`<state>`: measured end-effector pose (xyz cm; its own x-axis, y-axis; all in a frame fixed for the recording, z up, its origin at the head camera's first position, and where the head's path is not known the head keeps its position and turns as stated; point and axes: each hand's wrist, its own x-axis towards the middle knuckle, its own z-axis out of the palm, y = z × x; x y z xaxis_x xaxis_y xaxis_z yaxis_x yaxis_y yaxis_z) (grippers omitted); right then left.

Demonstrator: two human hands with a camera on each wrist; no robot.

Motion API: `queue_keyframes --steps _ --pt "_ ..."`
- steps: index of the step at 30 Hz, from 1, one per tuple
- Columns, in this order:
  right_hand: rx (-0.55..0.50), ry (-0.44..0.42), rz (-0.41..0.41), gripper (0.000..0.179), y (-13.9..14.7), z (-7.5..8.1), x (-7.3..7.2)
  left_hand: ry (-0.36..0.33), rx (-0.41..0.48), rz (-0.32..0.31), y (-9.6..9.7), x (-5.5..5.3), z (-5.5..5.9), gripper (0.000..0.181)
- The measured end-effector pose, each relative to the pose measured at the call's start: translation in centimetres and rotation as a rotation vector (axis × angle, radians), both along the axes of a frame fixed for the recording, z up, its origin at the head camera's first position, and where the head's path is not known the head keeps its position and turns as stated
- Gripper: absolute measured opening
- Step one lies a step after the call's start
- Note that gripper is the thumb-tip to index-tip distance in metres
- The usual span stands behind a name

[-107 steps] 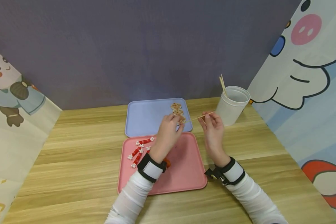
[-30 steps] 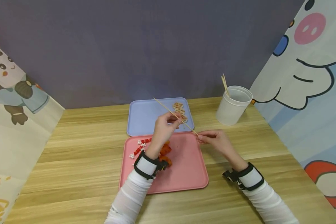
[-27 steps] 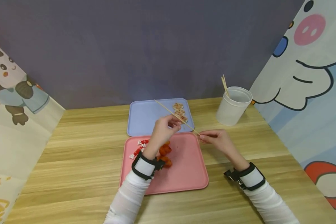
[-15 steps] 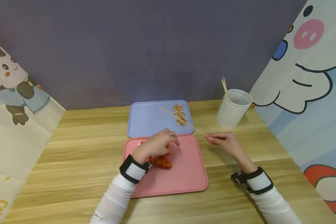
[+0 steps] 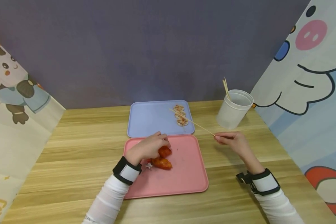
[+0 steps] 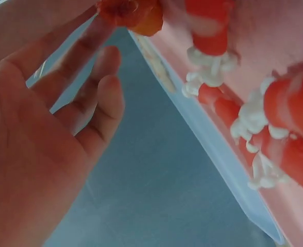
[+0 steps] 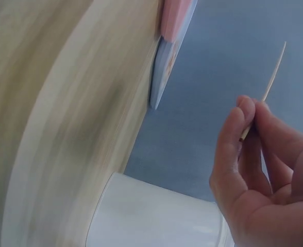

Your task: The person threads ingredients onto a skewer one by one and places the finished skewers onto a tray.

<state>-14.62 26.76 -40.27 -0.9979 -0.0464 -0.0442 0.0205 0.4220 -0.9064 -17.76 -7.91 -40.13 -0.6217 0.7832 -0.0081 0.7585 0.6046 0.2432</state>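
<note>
Skewer in the right hand, left hand down at the saucy stuff
So the right hand (image 5: 233, 143) has thumb and fingertips pinching one end of a wooden skewer (image 7: 273, 75), off the right edge of the pink tray (image 5: 184, 177); the far end pokes out past the grip, over the slices (image 5: 182, 121) along the blue tray's (image 5: 151, 119) right edge. Left hand (image 5: 152, 146) is over the pink tray, fingers curved at a reddish-orange piece (image 5: 165, 151), can't tell if they're actually gripping it. Another reddish-orange chunk (image 5: 161, 163) lies just beside, nearer the tray's front edge.
</note>
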Motion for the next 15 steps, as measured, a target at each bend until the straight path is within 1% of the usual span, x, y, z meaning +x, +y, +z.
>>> queue_keyframes --steps 5,11,15 --pt "0.023 0.003 -0.009 0.035 0.2 0.1 0.1 0.016 -0.008 0.007 0.1 0.0 -0.4 0.042" --pt "0.061 -0.001 -0.016 0.035 0.3 0.3 0.1 -0.017 0.013 0.036 0.2 -0.2 -1.0 0.039" --pt "0.065 0.003 -0.017 0.035 0.4 0.3 0.1 -0.036 0.018 0.044 0.2 -0.3 -1.1 0.039"
